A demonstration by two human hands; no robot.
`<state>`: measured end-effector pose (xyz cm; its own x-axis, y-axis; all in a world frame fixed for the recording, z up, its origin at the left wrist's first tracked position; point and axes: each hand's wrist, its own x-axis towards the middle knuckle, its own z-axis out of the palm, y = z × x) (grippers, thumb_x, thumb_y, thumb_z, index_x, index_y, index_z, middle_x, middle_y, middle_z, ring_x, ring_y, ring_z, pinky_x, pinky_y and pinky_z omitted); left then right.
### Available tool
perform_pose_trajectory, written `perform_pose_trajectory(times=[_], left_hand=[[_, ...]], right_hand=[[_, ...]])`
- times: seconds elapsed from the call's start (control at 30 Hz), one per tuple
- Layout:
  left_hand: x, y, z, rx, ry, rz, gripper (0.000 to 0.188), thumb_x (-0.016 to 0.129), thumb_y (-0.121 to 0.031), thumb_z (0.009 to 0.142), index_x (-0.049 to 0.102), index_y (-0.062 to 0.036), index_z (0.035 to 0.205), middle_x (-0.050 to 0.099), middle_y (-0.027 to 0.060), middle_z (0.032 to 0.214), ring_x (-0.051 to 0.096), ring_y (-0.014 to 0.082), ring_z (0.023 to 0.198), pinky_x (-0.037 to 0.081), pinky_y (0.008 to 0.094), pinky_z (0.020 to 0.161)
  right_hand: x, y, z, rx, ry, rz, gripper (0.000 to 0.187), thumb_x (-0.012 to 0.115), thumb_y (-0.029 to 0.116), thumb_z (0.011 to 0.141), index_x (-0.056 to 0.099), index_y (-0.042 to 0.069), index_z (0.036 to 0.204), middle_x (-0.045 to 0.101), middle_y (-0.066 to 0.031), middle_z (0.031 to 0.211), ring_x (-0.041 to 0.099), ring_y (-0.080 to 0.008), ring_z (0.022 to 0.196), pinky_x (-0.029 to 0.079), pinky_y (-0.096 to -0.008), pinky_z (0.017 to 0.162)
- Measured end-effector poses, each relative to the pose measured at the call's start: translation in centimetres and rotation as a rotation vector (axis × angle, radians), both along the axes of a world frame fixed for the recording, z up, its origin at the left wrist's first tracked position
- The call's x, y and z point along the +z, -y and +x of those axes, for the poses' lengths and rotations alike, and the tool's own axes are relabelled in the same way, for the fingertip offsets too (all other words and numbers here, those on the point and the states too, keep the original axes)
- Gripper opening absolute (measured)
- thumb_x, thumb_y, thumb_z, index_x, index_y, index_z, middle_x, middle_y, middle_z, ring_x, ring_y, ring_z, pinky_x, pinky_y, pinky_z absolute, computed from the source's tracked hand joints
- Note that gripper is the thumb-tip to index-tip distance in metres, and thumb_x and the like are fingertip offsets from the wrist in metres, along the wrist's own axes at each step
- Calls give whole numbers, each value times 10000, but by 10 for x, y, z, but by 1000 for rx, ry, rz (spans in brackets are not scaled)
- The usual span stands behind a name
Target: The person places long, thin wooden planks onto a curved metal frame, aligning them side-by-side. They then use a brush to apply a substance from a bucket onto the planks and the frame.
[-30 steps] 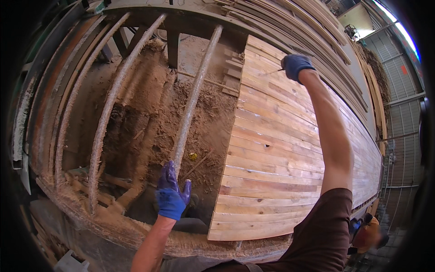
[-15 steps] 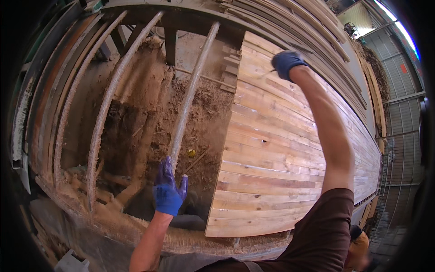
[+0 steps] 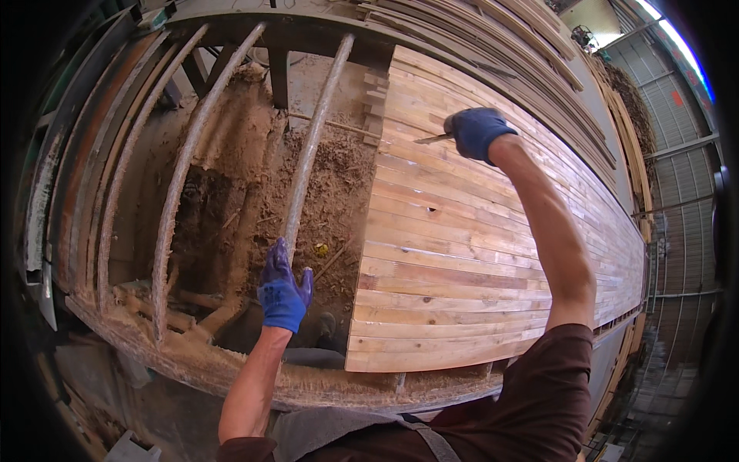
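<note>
Pinching a thin blade [image 3: 435, 139] in our right grip [image 3: 479, 135], we are pointing it over the wooden panel [image 3: 462, 254] toward the panel's left edge. The panel is running long to our right. Left of it, our open left grip [image 3: 285, 289] is resting by a metal bar [image 3: 315, 142].

A plank stack [image 3: 477, 46] lies on the far side. Right of the stack stands a grey sheet wall [image 3: 681, 185] with pale rails and a red patch [image 3: 677, 98]; above it runs a bright white-blue light strip [image 3: 679, 48]. Between stack and wall sits a brown heap [image 3: 637, 108]. Left of the stack, the grey floor [image 3: 308, 81] is largely covered with sawdust [image 3: 342, 173].
</note>
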<state>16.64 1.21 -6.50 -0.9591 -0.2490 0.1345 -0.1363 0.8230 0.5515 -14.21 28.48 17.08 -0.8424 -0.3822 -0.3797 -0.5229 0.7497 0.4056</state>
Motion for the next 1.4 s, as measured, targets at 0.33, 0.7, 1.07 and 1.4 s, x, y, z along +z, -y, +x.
perform_pose_trajectory(times=[0.33, 0.7, 1.07, 1.4], left_hand=[[-3, 3, 3, -27, -48, 29, 838, 748, -243, 838, 322, -40, 1530, 482, 269, 1419, 532, 430, 1257, 455, 465, 1053], [-7, -1, -1, 1, 26, 77, 795, 724, -231, 858, 337, -15, 1518, 470, 280, 1426, 503, 426, 1289, 429, 462, 1087], [-14, 3, 4, -44, -78, 86, 770, 706, -267, 884, 355, 12, 1509, 488, 307, 1411, 508, 438, 1284, 426, 462, 1090], [-17, 5, 6, -65, -61, 113, 809, 745, -309, 858, 378, 45, 1486, 496, 302, 1425, 501, 439, 1301, 392, 450, 1120]], right_hand=[[-28, 64, -13, 171, 32, 58, 152, 625, 110, 808, 763, 87, 869, 745, -154, 868, 730, -359, 821, 561, -444, 635], [-22, 30, 49, 201, 126, 36, 150, 615, 106, 797, 755, 61, 828, 737, -185, 840, 731, -369, 803, 563, -447, 656], [-6, -100, 155, -247, 16, -231, 284, 566, 182, 842, 735, 188, 1070, 740, -148, 930, 704, -368, 881, 560, -469, 773], [42, -127, 297, -411, 51, -363, 267, 601, 220, 867, 748, 197, 1088, 742, -133, 909, 711, -341, 842, 567, -427, 788]])
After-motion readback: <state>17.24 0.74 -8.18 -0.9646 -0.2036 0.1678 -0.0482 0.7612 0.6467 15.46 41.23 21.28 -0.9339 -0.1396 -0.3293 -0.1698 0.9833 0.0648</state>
